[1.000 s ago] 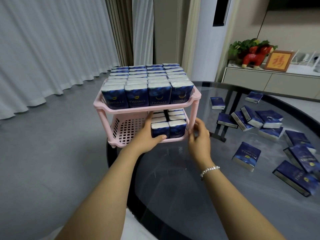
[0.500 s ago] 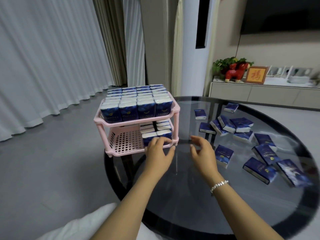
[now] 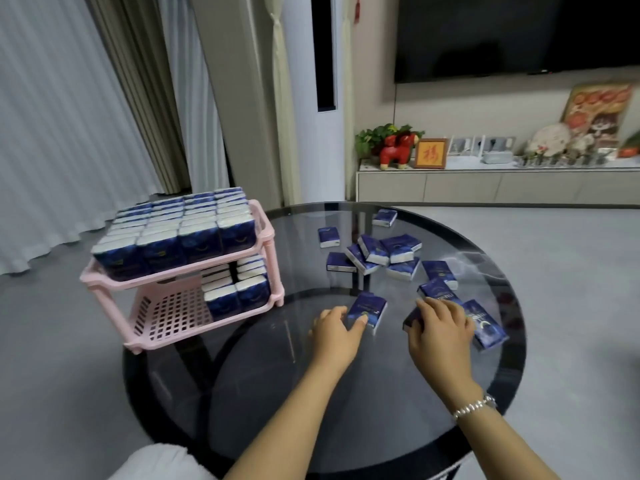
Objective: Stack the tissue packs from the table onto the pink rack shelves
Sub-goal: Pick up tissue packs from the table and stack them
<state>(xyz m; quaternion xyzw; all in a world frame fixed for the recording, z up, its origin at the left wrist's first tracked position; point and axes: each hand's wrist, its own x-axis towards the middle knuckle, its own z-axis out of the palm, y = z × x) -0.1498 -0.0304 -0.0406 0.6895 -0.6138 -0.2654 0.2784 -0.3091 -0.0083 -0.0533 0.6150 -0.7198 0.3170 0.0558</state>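
The pink two-shelf rack [image 3: 266, 237] stands at the left edge of the round glass table [image 3: 381, 393]. Upright blue tissue packs [image 3: 166, 240] fill its top shelf. Two rows of packs [image 3: 239, 292] stand on the right side of the lower shelf. Several loose packs [image 3: 377, 251] lie across the right half of the table. My left hand [image 3: 337, 334] pinches the near corner of one flat pack [image 3: 369, 306] between thumb and fingers. My right hand [image 3: 441, 332] is curled over another pack [image 3: 412, 318], most of which is hidden under it.
The left part of the rack's lower shelf [image 3: 169, 313] shows bare pink grid. A low TV cabinet [image 3: 485, 185] with ornaments runs along the far wall under a dark screen. Curtains hang at the left. A white cushion [image 3: 156, 462] lies at the bottom.
Both hands have left the rack's lower shelf and moved right across the table onto loose packs. My view has pulled back and turned right.
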